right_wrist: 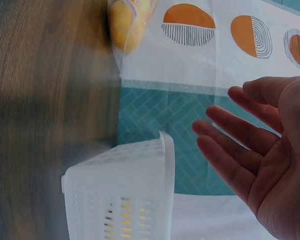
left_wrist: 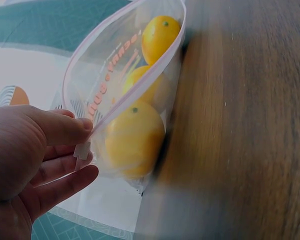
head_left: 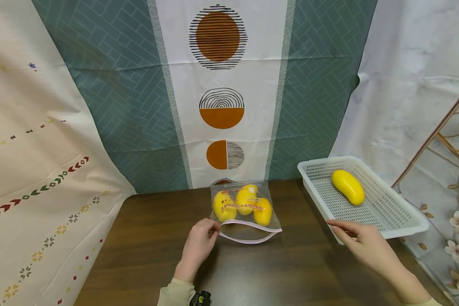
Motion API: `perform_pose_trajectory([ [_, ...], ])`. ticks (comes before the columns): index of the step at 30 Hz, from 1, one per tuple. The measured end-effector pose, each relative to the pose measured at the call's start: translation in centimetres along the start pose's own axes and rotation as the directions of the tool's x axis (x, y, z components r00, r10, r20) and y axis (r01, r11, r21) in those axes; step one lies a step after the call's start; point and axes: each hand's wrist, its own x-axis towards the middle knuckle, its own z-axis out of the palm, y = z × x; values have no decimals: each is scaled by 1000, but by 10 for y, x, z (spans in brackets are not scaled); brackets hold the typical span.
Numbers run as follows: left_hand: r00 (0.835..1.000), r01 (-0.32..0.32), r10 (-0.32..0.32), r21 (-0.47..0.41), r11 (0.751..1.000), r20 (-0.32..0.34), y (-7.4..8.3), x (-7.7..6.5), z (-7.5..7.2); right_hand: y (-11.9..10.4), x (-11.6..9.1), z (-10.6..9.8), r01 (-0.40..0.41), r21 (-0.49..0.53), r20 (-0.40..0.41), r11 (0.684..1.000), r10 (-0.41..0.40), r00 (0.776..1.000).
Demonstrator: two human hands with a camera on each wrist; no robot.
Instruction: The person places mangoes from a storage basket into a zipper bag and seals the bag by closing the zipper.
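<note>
Head view: 2 bare hands, 1 clear zip bag [head_left: 248, 242], 1 white basket [head_left: 401, 204], 4 yellow fruits total, i.e. 3 in bag [head_left: 246, 199] + 1 in basket [head_left: 348, 187]. Bag lies on the brown bench [head_left: 145, 246], just below ctr of frame, mouth gaping toward bottom edge; orange-red lettering on it. L hand [head_left: 200, 239] is at its lower left: grip pinches the L end of the pink zip edge, thumb vs. finger. All 3 fruits sit to the upper R of that grip, inside the bag.

L wrist view: same pinch, ctr left; pale tab [left_wrist: 81, 151] hangs by the fingers, fruits in a row running up to top ctr-right.

R hand [head_left: 363, 242] is lower R in head view, over the near L corner of the basket; its fruit lies up & slightly L of the grip. R wrist view: grip spread, fingers bent a bit, nothing held, clear of the basket at bottom ctr-left. Bag shows at top there, well apart from R hand.
</note>
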Motion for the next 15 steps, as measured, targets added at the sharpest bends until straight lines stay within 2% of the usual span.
perform_pose_trajectory([
  [15,1000,0,0,4,1000,-2,-4,0,0,12,-10,-10,-50,-15,-20,999,50,999],
])
